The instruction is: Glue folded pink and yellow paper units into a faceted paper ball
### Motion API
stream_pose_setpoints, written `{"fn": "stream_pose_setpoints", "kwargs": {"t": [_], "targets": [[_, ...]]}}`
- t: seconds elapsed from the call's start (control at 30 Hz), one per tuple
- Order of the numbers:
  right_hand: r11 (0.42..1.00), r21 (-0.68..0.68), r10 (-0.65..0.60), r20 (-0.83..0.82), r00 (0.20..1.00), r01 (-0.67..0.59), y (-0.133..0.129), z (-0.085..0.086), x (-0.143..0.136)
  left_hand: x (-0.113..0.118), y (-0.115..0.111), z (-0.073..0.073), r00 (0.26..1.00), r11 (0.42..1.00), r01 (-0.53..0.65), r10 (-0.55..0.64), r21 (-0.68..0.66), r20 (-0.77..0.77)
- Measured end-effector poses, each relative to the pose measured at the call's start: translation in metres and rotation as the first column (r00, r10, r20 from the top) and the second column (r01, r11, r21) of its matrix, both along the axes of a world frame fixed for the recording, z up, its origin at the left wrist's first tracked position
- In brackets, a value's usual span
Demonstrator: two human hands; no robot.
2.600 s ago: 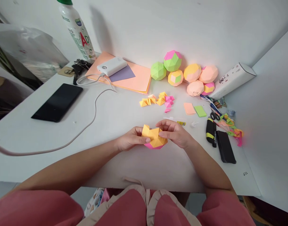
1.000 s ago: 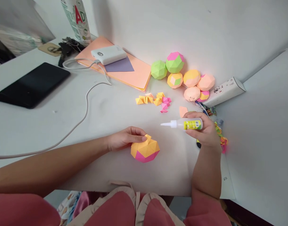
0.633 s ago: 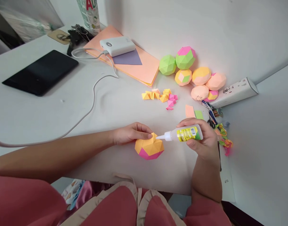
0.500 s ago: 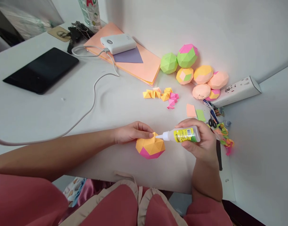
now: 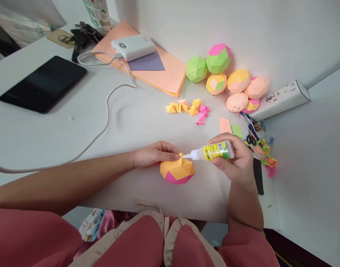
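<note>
My left hand (image 5: 160, 152) grips the top of a faceted paper ball (image 5: 177, 170), yellow-orange above with pink facets below. A small yellow-orange paper flap (image 5: 182, 159) stands up from the ball beside my thumb. In my right hand (image 5: 239, 161) is a glue bottle (image 5: 215, 151) with a yellow and green label, lying nearly level. Its narrow white nozzle points left and its tip is at the flap; whether glue is coming out I cannot make out. Beyond the hands lie small folded paper pieces in yellow (image 5: 183, 106) and pink (image 5: 202, 114).
Several finished paper balls (image 5: 218, 61) sit by the wall, near a white triangular box (image 5: 283, 100). Scissors (image 5: 251, 139) and paper scraps (image 5: 266, 154) lie right. Farther left are a power bank (image 5: 134, 47) on peach paper (image 5: 170, 79), its white cable (image 5: 107, 111), and a black tablet (image 5: 44, 85).
The view has shifted slightly. The glue bottle's nozzle remains at the flap, and both hands keep their holds, with the bottle tilted a little differently.
</note>
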State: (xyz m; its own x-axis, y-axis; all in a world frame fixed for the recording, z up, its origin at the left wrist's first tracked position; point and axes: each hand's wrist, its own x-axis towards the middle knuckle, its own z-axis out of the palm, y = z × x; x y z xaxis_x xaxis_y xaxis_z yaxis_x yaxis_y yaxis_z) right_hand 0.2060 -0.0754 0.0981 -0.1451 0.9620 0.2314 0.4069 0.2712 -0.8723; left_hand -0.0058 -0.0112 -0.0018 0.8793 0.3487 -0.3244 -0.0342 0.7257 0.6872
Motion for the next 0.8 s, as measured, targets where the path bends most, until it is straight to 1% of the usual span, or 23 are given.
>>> {"fn": "stream_pose_setpoints", "kwargs": {"t": [0.13,0.3,0.4,0.57,0.7,0.8], "targets": [[0.999,-0.034,-0.039,-0.004,0.999,0.039,0.0006,-0.0015,0.0019,0.0001,0.0004,-0.0018,1.000,1.000,-0.017,0.017,-0.022,-0.001],[0.997,-0.034,-0.066,-0.018,0.998,0.066,0.0001,-0.0031,0.0040,0.0012,0.0004,-0.0023,0.999,0.999,-0.032,0.031,-0.021,-0.006],[0.999,-0.014,-0.047,-0.032,0.998,0.047,-0.0005,-0.0016,0.0047,0.0016,0.0000,-0.0047,0.999,0.999,-0.035,0.035,-0.010,0.018],[1.000,-0.013,-0.003,-0.033,0.999,0.002,-0.0009,0.0009,0.0036,0.0014,-0.0011,-0.0069,0.999,0.999,-0.044,0.044,0.000,-0.015],[0.999,-0.042,0.009,-0.027,1.000,-0.010,-0.0004,-0.0022,0.0018,0.0009,-0.0015,-0.0043,0.999,0.999,-0.035,0.035,0.000,-0.025],[0.999,-0.052,-0.013,-0.021,1.000,0.011,0.0007,-0.0057,0.0016,0.0006,-0.0012,-0.0037,0.998,0.999,-0.044,0.044,-0.003,-0.034]]}}
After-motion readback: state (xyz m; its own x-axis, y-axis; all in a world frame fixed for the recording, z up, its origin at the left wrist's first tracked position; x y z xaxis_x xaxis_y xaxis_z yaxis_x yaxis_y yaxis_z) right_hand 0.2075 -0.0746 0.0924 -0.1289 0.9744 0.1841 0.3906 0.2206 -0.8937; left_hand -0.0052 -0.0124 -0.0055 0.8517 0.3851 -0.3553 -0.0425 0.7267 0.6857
